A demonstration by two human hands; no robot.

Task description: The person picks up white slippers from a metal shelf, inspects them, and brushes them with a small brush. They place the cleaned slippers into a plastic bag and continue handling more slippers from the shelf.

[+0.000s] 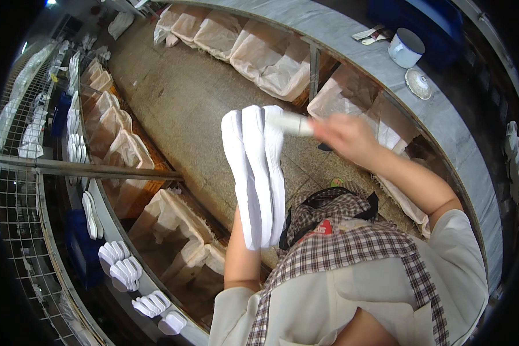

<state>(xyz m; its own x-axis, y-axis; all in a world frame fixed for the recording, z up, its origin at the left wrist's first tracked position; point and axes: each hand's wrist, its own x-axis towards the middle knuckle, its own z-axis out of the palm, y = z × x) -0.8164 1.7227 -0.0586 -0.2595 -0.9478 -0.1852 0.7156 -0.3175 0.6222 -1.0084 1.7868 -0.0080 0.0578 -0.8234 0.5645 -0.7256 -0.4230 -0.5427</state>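
Three long white shoe soles [256, 179] lie side by side in front of me, held up over the floor. My left forearm [241, 254] runs up beneath them; the hand itself is hidden behind the soles that it holds. At the soles' upper right end, my right hand [343, 134] is closed around a pale brush [294, 123]. The brush and fingers are smeared by motion. Its head overlaps the top of the rightmost sole; whether it touches cannot be made out.
Crates lined with pale sacks [271, 60] stand along both benches. A white mug [406, 47], a lid [418, 83] and two brushes [370, 34] rest on the marble counter [450, 118]. More white soles [126, 272] line the left bench, beside a wire rack [23, 230].
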